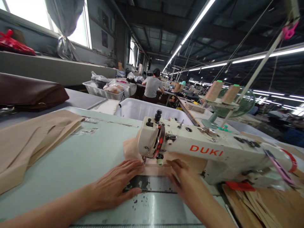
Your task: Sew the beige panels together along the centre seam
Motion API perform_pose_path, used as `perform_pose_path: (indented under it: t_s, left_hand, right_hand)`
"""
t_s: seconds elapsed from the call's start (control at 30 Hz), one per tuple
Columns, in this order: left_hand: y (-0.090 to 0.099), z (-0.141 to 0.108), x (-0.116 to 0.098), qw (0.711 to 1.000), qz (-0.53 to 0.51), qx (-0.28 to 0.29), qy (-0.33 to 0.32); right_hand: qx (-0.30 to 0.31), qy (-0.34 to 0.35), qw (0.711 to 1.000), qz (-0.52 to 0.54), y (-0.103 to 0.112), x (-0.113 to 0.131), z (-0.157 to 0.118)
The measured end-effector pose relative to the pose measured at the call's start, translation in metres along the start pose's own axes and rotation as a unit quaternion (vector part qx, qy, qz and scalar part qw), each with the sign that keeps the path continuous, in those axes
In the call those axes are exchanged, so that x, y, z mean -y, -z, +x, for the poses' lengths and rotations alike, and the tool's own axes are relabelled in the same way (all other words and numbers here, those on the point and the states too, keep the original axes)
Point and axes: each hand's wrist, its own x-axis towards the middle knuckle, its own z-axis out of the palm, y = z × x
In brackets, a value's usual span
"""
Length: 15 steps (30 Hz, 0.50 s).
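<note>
A beige piece of material (155, 170) lies under the needle area of a white sewing machine (182, 142) marked DUKI. My left hand (116, 183) lies flat on the table left of the needle, fingers stretched out, their tips on the near-left edge of the piece. On the other side, my right hand (181, 177) is curled at the right end of the material, its fingers and thumb closed about that edge. Its fingertips are slightly blurred. More of the material shows behind the machine head; the stitch point is mostly hidden.
Stacked beige pieces (40, 136) lie at left, near a dark brown leather-like item (30, 91). A white bin (152, 109) stands behind the machine. Thread cones (213, 91) and a green fan (244, 101) are at right. Brown pieces (268, 202) lie front right. A person (152, 85) sits ahead.
</note>
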Motion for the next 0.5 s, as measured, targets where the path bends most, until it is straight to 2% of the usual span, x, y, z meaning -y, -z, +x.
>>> perform_pose_path:
  t_s: [0.03,0.07,0.13,0.17,0.23,0.3,0.33,0.37,0.47,0.5]
  left_hand:
    - [0.000,-0.001,0.001,1.000,-0.001,0.000,-0.002]
    - [0.001,-0.002,0.002,1.000,-0.002,-0.001,-0.004]
    - [0.001,-0.004,0.003,1.000,0.003,-0.002,-0.011]
    - [0.002,-0.004,0.004,1.000,0.007,-0.002,-0.016]
    - [0.002,-0.004,0.004,1.000,0.014,0.000,-0.025]
    - [0.003,-0.003,0.005,0.999,0.022,0.000,-0.025]
    - [0.003,-0.003,0.004,0.999,0.024,0.000,-0.024]
    - [0.003,-0.002,0.005,0.999,0.025,0.001,-0.023]
    - [0.001,-0.002,0.006,1.000,0.016,0.002,-0.026]
    - [0.000,-0.002,0.006,1.000,0.011,0.002,-0.029]
  right_hand:
    - [-0.045,-0.002,0.999,0.004,0.026,0.003,0.002]
    - [-0.125,0.007,0.992,-0.003,0.053,0.003,0.008]
    - [-0.278,0.045,0.958,-0.055,0.104,-0.002,0.032]
    - [-0.298,0.069,0.947,-0.097,0.124,-0.008,0.049]
    - [-0.237,0.118,0.954,-0.142,0.151,-0.022,0.086]
    - [-0.143,0.148,0.969,-0.140,0.160,-0.037,0.115]
    - [-0.125,0.148,0.971,-0.140,0.160,-0.043,0.124]
    - [-0.135,0.133,0.971,-0.149,0.160,-0.048,0.127]
    - [-0.253,0.033,0.944,-0.208,0.161,-0.067,0.113]
    - [-0.255,0.009,0.946,-0.199,0.165,-0.076,0.104]
